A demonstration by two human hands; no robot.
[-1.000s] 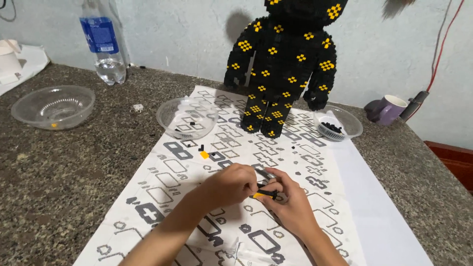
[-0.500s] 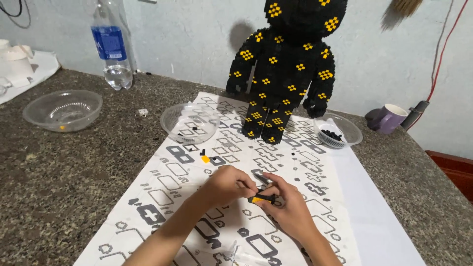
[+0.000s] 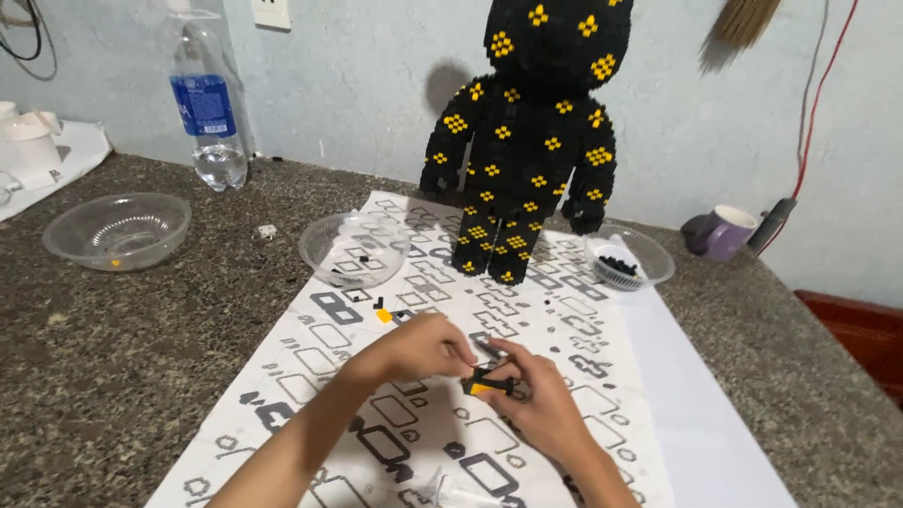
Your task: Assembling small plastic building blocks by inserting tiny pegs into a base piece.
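At frame centre, both hands, left point(image 3: 428, 346) and right point(image 3: 536, 400), are pinching 1 small black-and-yellow brick piece point(image 3: 486, 384) above the sheet point(image 3: 527, 310); pressing unevenly, the fingers are risking popping bricks loose.

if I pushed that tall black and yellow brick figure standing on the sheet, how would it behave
The tall black figure built of small bricks with yellow dots would probably tip rather than slide: it stands upright on two narrow legs under a broad body and head. Being made of many small bricks, it likely feels heavy for its size and could shed pieces if it fell. The printed paper sheet beneath might slip too.
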